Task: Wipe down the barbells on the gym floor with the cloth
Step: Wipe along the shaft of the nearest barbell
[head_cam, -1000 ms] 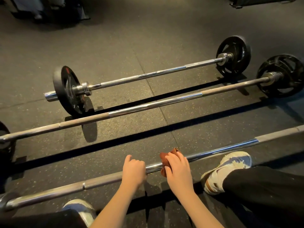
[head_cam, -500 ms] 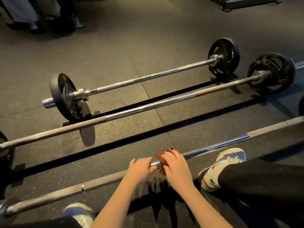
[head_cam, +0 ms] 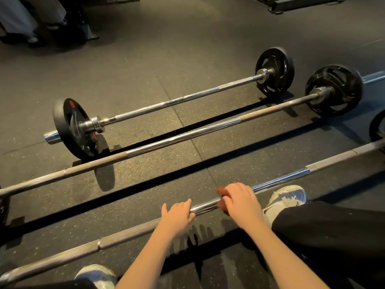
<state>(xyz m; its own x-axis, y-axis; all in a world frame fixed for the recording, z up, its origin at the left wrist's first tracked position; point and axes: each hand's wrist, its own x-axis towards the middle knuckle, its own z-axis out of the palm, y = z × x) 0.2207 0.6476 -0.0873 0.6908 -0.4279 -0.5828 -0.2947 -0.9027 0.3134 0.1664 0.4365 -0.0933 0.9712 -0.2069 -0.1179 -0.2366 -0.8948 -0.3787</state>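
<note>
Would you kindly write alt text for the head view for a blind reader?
The right hand grips a red cloth on the near barbell, the left hand rests on its bar; a middle barbell and a far barbell lie beyond.

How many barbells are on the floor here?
3: the far bar, the middle bar beside it, and the near bar under the left hand and right hand. Others may lie out of frame.

Dim warm light from the far side threw long dark shadows of the barbells (head_cam: 187, 140) across the floor (head_cam: 145, 59); chrome glinted; the right hand (head_cam: 241, 203) was blurred.
</note>
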